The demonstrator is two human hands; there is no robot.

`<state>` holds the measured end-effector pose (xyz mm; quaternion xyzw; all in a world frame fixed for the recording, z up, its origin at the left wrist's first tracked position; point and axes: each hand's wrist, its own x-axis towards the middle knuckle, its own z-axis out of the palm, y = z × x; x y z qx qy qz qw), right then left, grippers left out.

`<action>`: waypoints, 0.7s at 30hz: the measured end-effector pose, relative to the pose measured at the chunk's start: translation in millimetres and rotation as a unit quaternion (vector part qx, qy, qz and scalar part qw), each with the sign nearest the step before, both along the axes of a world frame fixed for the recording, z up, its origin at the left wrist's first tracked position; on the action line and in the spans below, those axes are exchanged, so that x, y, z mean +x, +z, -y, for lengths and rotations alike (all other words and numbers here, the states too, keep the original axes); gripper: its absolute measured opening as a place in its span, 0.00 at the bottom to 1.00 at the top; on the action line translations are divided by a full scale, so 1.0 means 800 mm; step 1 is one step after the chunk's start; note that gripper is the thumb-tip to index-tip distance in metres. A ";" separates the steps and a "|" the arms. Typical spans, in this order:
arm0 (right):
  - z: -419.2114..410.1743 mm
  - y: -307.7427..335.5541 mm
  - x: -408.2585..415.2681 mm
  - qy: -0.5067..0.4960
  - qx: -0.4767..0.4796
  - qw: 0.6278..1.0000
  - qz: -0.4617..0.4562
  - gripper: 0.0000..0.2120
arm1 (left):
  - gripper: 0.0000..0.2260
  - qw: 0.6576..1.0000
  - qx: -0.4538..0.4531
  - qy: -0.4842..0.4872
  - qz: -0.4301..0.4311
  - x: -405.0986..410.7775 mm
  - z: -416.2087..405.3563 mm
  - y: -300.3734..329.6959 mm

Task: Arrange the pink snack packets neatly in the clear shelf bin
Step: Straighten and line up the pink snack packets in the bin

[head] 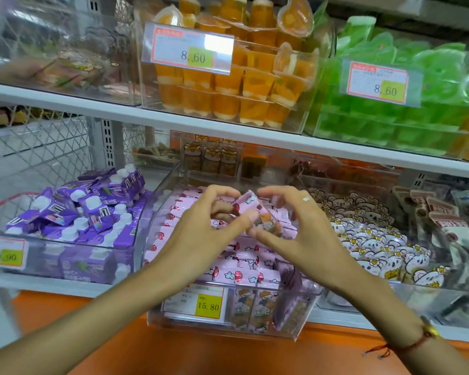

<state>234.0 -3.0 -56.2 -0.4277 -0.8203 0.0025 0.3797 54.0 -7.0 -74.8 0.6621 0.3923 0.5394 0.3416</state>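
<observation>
1. We read a yellow tag (208, 306) on the bin's front wall: "15.80". Its smaller print is too blurred to read.
2. On the upper shelf, at 12 o'clock from our hands, an orange-bordered label (188, 50) reads "8.60" over the orange jelly cups (228, 85). A second label (378, 82), at 2 o'clock, also reads "8.60" on the green jellies (406, 112).
3. At 9 o'clock a low tag (4, 255) shows only ".90"; the first digit is unclear. It fronts the purple cartons (92, 212), whose print we cannot read.
4. The clear bin (303, 320) sits on the lower shelf at centre, its front over the orange ledge (173, 353). Pink packets (244, 272) lie in rows inside, filling most of it, and a few stand upright against the front wall.
5. Our left hand (201, 228) and right hand (295, 226) meet above the bin's middle. Both pinch one packet (257, 212), tilted, lifted clear of the rows; the left thumb and fingers take its 9 o'clock side, the right thumb its 3 o'clock side, the other right fingers curled loosely above.
6. The bin touches the carton bin at 9 o'clock and stands just beside the bear-print sweets (377, 239) at 3 o'clock.
7. Open room lies only above the packets, under the white shelf edge (173, 120).
</observation>
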 end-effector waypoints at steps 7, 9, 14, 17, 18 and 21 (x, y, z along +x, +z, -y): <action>-0.018 0.012 0.005 -0.064 0.042 0.996 -0.042 0.17 | 0.19 0.971 0.087 0.062 -0.216 -0.006 -0.007 -0.020; -0.033 0.015 0.008 -0.084 0.026 0.991 -0.098 0.15 | 0.16 0.938 0.114 0.097 -0.313 -0.014 -0.010 -0.025; -0.072 0.000 -0.004 -0.112 -0.102 0.981 -0.125 0.21 | 0.16 0.882 0.144 0.090 -0.439 -0.023 -0.018 -0.037; -0.086 -0.003 -0.014 -0.114 -0.157 0.981 -0.027 0.24 | 0.16 0.893 0.139 0.085 -0.420 -0.025 -0.020 -0.038; -0.091 -0.002 -0.015 -0.117 -0.172 0.978 0.003 0.24 | 0.16 0.896 0.138 0.086 -0.413 -0.025 -0.020 -0.039; -0.100 0.005 -0.011 -0.141 -0.196 0.967 0.078 0.17 | 0.16 0.899 0.138 0.087 -0.405 -0.027 -0.021 -0.039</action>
